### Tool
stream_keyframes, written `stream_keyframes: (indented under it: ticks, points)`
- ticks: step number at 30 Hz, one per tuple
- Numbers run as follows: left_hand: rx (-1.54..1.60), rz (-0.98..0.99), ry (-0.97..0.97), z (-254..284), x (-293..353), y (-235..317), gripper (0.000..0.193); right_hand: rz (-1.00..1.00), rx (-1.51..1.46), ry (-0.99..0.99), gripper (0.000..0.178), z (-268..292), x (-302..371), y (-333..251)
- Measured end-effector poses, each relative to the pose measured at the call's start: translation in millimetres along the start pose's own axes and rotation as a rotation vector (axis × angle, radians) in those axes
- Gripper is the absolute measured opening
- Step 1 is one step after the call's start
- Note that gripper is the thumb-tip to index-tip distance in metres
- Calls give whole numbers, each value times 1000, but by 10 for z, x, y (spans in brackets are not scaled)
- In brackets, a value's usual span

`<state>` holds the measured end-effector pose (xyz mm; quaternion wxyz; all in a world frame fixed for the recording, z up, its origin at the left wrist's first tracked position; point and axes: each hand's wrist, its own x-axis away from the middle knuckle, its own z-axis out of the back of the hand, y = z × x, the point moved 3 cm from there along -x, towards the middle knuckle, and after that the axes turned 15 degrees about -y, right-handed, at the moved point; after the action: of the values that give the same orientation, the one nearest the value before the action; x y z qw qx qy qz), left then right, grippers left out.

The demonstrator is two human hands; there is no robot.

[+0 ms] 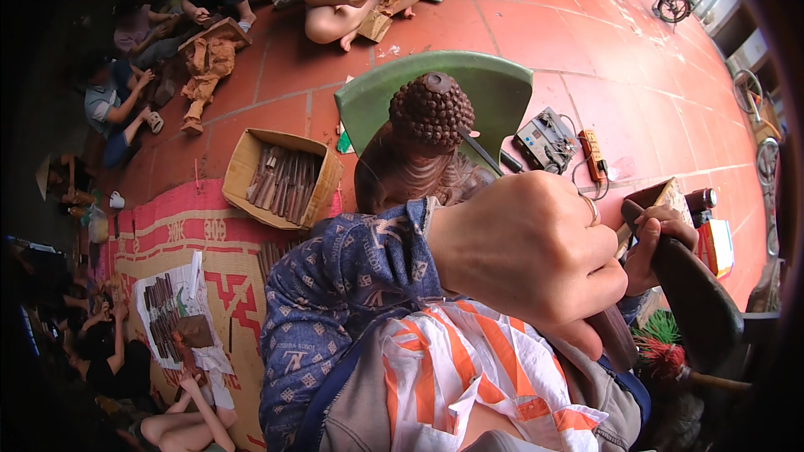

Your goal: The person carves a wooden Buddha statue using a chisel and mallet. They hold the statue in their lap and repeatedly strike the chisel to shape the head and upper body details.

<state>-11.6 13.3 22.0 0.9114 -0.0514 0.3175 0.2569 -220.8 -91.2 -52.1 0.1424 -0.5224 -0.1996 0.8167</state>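
Gripping a chisel (pixel 479 151), left hand (pixel 528 251) fingers curled tight; right hand (pixel 657 243) fingers wrapped round a dark mallet (pixel 691 301).

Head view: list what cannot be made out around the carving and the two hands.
- Wooden statue, head view: its front and lower body are hidden behind the left hand and sleeve.
- Chisel: its handle is buried in the left fist; its tip is not visible.
- Right hand: mostly covered by the dark mallet.
- Box of tools: pieces too small to tell apart.
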Motion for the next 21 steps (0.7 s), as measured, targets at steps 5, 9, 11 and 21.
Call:
stream_keyframes:
  ticks: [5, 9, 11, 21]
  points:
    - [6, 58, 56, 37, 15, -31, 46, -10, -7, -10, 19, 15, -5, -56]
    - [-32, 58, 107, 34, 36, -29, 48, 11, 1, 12, 19, -28, 3, -21]
    - [-31, 41, 136, 44, 24, -30, 48, 27, 34, 20, 20, 11, -33, -99]
    - [36, -61, 248, 97, 85, -39, 50, 275, 176, -30, 26, 168, -178, -306]
